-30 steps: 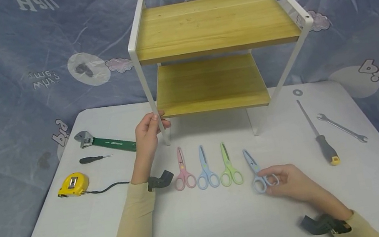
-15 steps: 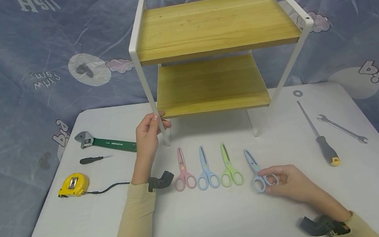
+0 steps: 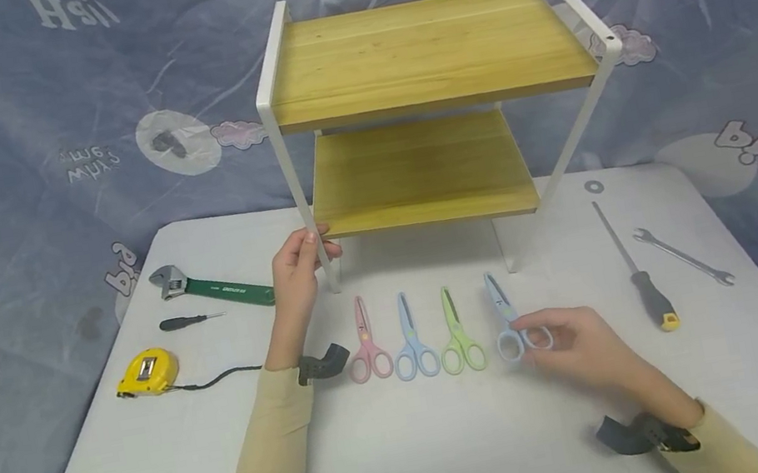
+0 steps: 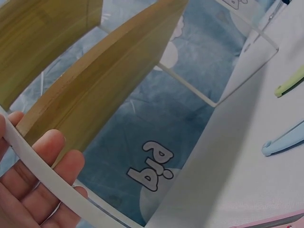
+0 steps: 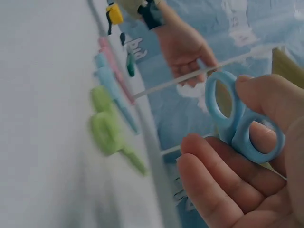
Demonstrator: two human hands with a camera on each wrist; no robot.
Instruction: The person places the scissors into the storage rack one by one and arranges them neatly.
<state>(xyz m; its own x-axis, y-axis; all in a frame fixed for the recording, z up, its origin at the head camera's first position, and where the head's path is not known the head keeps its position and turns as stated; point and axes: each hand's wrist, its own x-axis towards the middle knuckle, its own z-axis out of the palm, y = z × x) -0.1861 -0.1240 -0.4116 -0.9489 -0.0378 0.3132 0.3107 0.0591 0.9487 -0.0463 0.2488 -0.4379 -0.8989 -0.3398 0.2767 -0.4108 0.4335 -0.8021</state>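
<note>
My right hand (image 3: 575,344) holds a pair of light blue scissors (image 3: 504,312) by the handle loops, blades pointing away from me. In the right wrist view, thumb and fingers pinch the loops of those blue scissors (image 5: 244,133). My left hand (image 3: 296,272) grips the white front left leg of the two-tier shelf (image 3: 426,51), level with the lower board. Fingers of that hand curl round the white leg (image 4: 52,183) in the left wrist view. To the left of the held pair lie green scissors (image 3: 457,341), another blue pair (image 3: 412,345) and pink scissors (image 3: 367,348), in a row.
On the left lie a green-handled adjustable wrench (image 3: 221,288), a small screwdriver (image 3: 184,321) and a yellow tape measure (image 3: 150,370). A long screwdriver (image 3: 642,283), an open-end wrench (image 3: 683,256) and a washer (image 3: 594,187) lie on the right. Patterned blue-grey cloth (image 3: 24,121) hangs behind the table.
My right hand has carried the blue scissors a little forward, toward the shelf, and turned them slightly straighter. The left hand keeps its grip on the shelf leg.
</note>
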